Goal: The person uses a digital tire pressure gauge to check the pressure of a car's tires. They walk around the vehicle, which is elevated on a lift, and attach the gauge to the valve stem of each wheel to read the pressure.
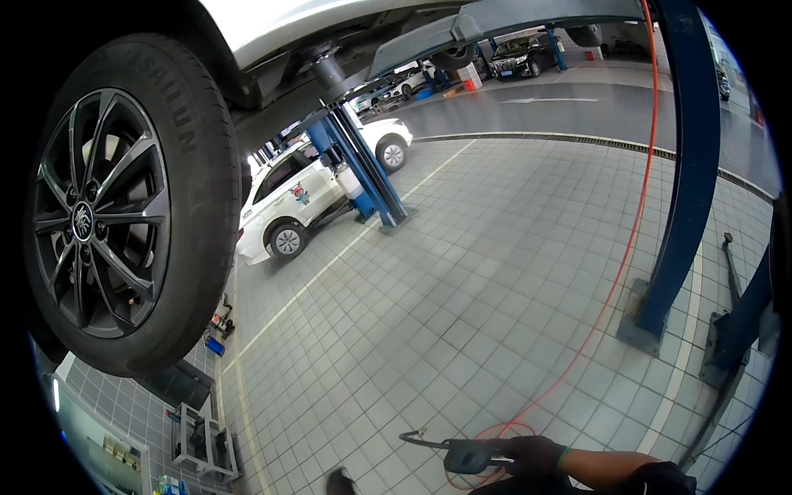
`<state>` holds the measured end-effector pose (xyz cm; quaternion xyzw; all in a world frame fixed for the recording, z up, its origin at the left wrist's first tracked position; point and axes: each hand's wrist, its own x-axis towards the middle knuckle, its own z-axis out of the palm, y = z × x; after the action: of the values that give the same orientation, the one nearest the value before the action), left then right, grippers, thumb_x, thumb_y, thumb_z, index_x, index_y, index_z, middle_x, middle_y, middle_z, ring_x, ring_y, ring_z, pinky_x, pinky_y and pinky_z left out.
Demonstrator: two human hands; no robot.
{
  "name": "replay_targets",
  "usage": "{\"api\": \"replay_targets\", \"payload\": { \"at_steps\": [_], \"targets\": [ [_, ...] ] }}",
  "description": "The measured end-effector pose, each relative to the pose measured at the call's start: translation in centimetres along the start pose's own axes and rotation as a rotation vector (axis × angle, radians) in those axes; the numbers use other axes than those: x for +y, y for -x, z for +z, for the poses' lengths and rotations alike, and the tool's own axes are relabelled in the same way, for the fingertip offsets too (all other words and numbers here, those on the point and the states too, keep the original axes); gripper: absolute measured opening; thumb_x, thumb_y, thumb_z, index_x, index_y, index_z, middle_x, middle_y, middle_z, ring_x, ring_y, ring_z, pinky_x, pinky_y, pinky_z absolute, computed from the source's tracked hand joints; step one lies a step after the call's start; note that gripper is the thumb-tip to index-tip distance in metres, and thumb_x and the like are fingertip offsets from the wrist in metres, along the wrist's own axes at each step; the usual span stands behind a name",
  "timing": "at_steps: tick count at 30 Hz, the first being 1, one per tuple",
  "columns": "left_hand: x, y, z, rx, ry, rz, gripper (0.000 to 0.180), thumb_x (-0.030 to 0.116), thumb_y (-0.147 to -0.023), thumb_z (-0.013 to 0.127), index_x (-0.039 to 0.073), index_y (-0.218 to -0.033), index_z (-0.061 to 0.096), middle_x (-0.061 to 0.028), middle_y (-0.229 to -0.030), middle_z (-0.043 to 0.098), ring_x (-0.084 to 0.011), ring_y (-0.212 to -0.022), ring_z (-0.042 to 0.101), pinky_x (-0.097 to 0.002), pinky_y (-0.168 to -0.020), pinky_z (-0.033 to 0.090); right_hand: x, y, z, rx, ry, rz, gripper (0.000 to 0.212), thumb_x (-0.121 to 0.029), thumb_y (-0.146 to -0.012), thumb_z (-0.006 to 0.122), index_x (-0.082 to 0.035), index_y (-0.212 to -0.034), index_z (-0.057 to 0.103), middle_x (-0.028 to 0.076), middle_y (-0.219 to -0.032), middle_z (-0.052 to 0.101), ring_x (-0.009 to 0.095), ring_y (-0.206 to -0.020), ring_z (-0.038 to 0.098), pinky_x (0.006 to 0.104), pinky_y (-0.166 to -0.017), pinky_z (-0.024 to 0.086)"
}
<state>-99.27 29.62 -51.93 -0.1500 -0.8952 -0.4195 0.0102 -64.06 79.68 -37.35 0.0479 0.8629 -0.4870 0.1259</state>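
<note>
My right hand (535, 454), in a dark glove, comes in at the bottom right with its fingers wrapped round a black tire inflator (468, 456). The inflator has a rounded, thick-rimmed head, and a short black hose (422, 441) curves out from it to a small metal end. Around and below this hand loops a red air hose (569, 373), which runs up to the top right. My left hand is out of view. At the upper left, a raised car's wheel (136, 206) hangs well away from my right hand, with a black tire and dark spoked rim.
Blue lift posts (689, 181) stand at the right, and another post (363, 169) rises beyond the wheel. A white car (318, 186) is parked behind it. Grey tiles cover the floor (462, 289). A metal rack (202, 445) stands at the lower left, near a dark shoe (339, 481).
</note>
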Motion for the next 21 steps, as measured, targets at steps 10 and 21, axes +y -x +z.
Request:
{"api": "replay_targets", "payload": {
  "at_steps": [10,21],
  "targets": [
    [4.5,10.8,7.9,-0.22,-0.015,-0.168,0.019,0.011,-0.083,0.064,0.014,-0.099,0.074,-0.0085,-0.09,0.071,-0.0231,-0.104,0.065,-0.0369,-0.089,0.054,2.0,-0.8,0.2,-0.154,0.101,0.012,0.081,-0.019,-0.085,0.063,-0.029,-0.159,0.03,0.014,-0.122,0.066,0.031,-0.106,0.068,0.043,-0.089,0.053],
    [15.7,8.2,6.5,-0.297,-0.077,0.292,0.059,0.013,-0.085,0.077,0.01,-0.14,0.056,-0.0143,-0.136,0.061,-0.0247,-0.099,0.066,-0.0358,-0.082,0.056,-3.1,-0.6,1.3,-0.187,0.163,-0.181,0.08,-0.014,-0.083,0.064,-0.018,-0.156,0.034,0.016,-0.119,0.067,0.034,-0.104,0.068,0.0445,-0.087,0.054]
  ]
}}
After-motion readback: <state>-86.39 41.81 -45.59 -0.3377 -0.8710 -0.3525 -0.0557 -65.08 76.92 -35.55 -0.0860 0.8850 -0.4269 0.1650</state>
